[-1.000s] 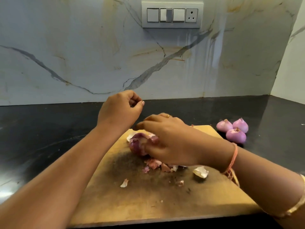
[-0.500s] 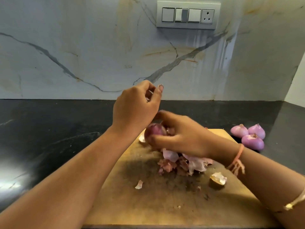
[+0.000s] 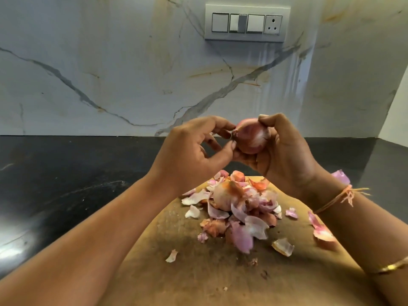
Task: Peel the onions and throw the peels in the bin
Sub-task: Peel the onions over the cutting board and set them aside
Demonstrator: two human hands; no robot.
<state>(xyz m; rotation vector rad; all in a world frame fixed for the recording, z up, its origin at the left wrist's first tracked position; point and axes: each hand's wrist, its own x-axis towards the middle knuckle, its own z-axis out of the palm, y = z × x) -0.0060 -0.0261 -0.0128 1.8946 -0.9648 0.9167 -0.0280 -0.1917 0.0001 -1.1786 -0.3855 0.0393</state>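
I hold a red onion (image 3: 251, 135) up in my right hand (image 3: 284, 160). The fingers (image 3: 268, 119) curl over its top and far side, and the palm cups it from below. Its skin is mostly on, pinkish with pale streaks.

My left hand (image 3: 189, 155) meets it from the left. Thumb and forefinger close in a pinch at the onion's pointed tip, where a bit of dry skin sticks out, and the other fingers bend loosely behind.

Directly below both sets of fingers, nearer to me, lies a heap of onion peels (image 3: 240, 219) on a worn wooden chopping board (image 3: 198, 279). The peels are purple, white and orange-brown. A rounded pale lump (image 3: 223, 195) sits at the top of the heap; I cannot tell whether it is an onion or a large shell of peel.

Loose scraps lie around the heap: one down to the left of it (image 3: 171, 255), a curled one to its right (image 3: 283, 246), and pink ones (image 3: 322, 230) beside my right forearm. Another peel (image 3: 341, 176) shows just beyond my right wrist.

The board rests on a black surface (image 3: 66, 184). Past my fingers rises a marble wall (image 3: 110, 74) with a switch panel (image 3: 247, 23) high above them.

An orange thread (image 3: 340, 197) is tied around my right wrist, and a gold bangle (image 3: 390, 267) sits further up the arm.
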